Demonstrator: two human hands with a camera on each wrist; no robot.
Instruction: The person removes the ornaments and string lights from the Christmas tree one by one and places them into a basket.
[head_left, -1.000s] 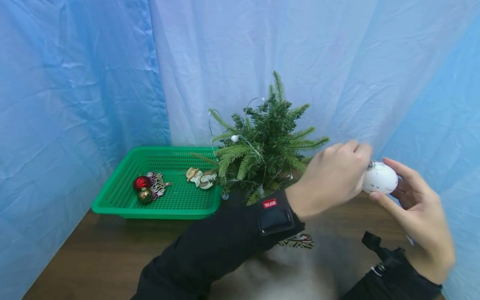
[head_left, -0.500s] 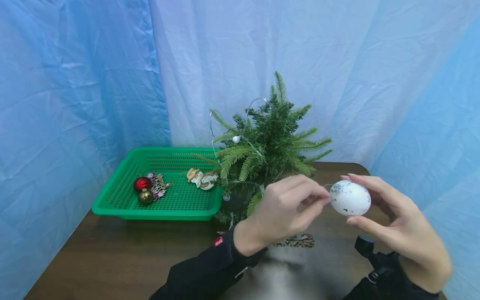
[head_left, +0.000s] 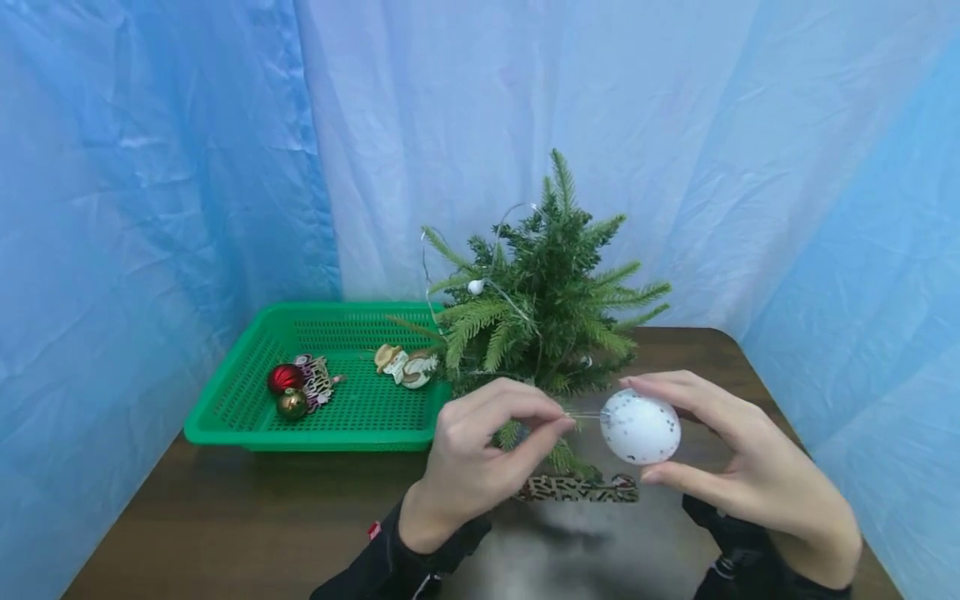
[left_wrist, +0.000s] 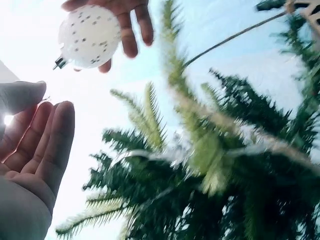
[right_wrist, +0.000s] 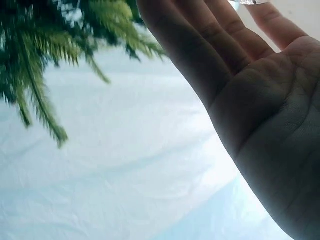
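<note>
My right hand (head_left: pixel 757 471) holds a white speckled Christmas bauble (head_left: pixel 641 427) between thumb and fingertips, in front of the tree's lower right side. From its cap a thin hanging string (head_left: pixel 585 415) stretches left, its end pinched by the thumb and fingers of my left hand (head_left: pixel 472 462). The left wrist view shows the bauble (left_wrist: pixel 90 36) with its metal cap turned toward that pinch. Behind both hands stands a small artificial Christmas tree (head_left: pixel 555 308) with a clear wire. Only a sliver of the bauble (right_wrist: pixel 250 1) shows at the top of the right wrist view.
Left of the tree stands a green plastic basket (head_left: pixel 330 446). In it lie a red bauble (head_left: pixel 286 379), a gold bauble (head_left: pixel 292 404), a pink lettered ornament (head_left: pixel 317 385) and a snowman ornament (head_left: pixel 405 367). A lettered wooden sign (head_left: pixel 585 490) sits low before the tree; blue curtains surround the table.
Both hands have moved left and down with the bauble, from the right side to before the tree. My left hand has drawn away from the cap, pulling the string straight.
</note>
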